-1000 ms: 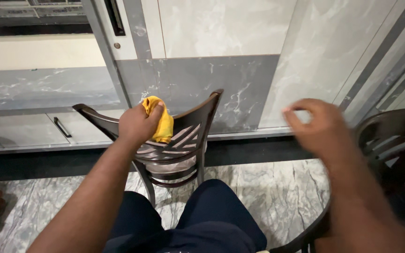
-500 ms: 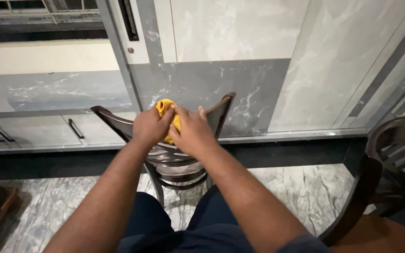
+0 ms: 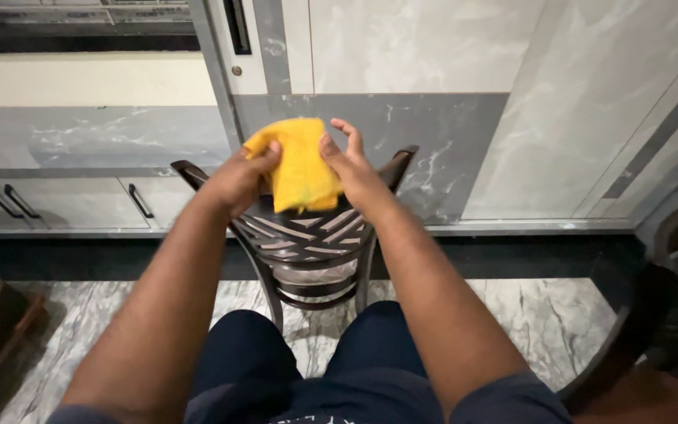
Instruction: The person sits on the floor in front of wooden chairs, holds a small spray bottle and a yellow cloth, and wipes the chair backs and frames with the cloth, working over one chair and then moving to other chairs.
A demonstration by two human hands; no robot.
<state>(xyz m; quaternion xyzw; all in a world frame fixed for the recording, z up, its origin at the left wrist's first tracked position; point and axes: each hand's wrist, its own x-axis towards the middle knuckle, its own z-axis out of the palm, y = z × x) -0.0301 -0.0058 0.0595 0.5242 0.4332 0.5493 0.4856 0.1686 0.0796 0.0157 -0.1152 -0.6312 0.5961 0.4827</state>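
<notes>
Both hands held a yellow cloth [image 3: 301,166] above the dark wooden chair [image 3: 308,243]; the left hand [image 3: 238,179] pinched its upper left corner; the right hand [image 3: 352,169] gripped its right edge, fingers partly spread; grey cabinets [image 3: 80,157] stood behind.

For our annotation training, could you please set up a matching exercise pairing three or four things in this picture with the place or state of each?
Things:
1. yellow cloth
2. dark wooden chair with a woven backrest
3. black bar handles on the low grey drawers
4. grey-veined marble floor

Places or states:
A. at the far left, under the counter
B. held up between the left hand and the right hand
C. underfoot, beneath the chair legs
D. standing right in front of the knees, behind the cloth

Pairs: 1-B, 2-D, 3-A, 4-C
</notes>
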